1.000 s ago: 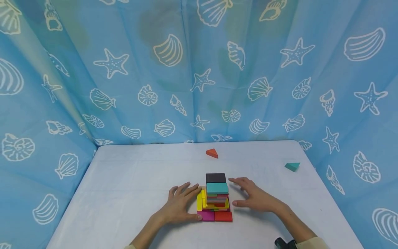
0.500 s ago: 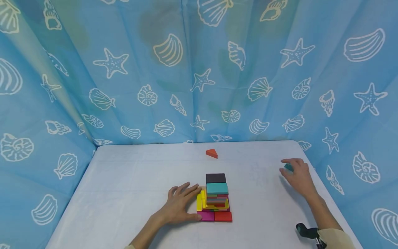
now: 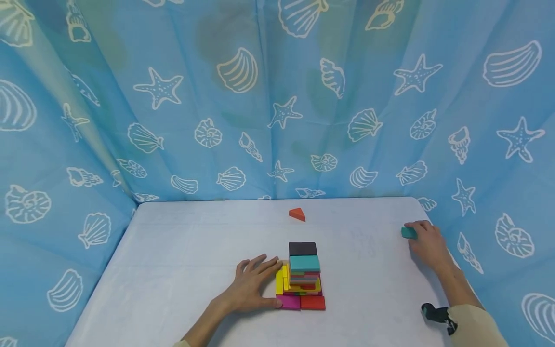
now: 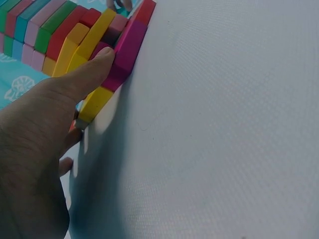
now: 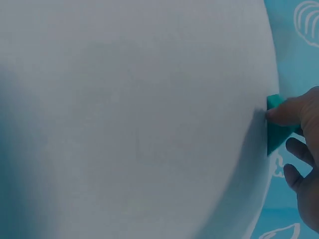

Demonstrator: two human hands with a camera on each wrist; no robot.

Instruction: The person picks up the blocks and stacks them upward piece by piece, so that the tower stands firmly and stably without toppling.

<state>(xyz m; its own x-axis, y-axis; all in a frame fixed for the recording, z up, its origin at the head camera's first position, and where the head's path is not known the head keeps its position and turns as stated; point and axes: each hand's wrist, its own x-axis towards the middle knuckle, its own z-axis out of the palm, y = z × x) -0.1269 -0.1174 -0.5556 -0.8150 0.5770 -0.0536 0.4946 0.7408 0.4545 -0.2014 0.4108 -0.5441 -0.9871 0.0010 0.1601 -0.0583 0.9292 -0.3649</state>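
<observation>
A stack of coloured wooden blocks (image 3: 305, 263) rises from the middle of the table, with dark and teal pieces at its top. At its base lie a magenta block (image 3: 290, 302), a red block (image 3: 313, 303) and a yellow block (image 3: 279, 284). My left hand (image 3: 249, 287) rests beside the base with fingers spread; its thumb touches the magenta block, and in the left wrist view the fingers are partly hidden. Over by the right edge, my right hand (image 3: 429, 246) pinches a teal triangular block (image 5: 275, 137) between thumb and fingers.
An orange triangular block (image 3: 297, 214) lies near the far edge of the white table (image 3: 195, 231). A blue curtain (image 3: 195, 159) with shell and starfish prints surrounds the back and sides. A dark device (image 3: 435, 314) sits at my right wrist.
From beside the stack, my right hand has swung right to the teal triangular block and taken hold of it. My left hand has stayed at the stack's base.
</observation>
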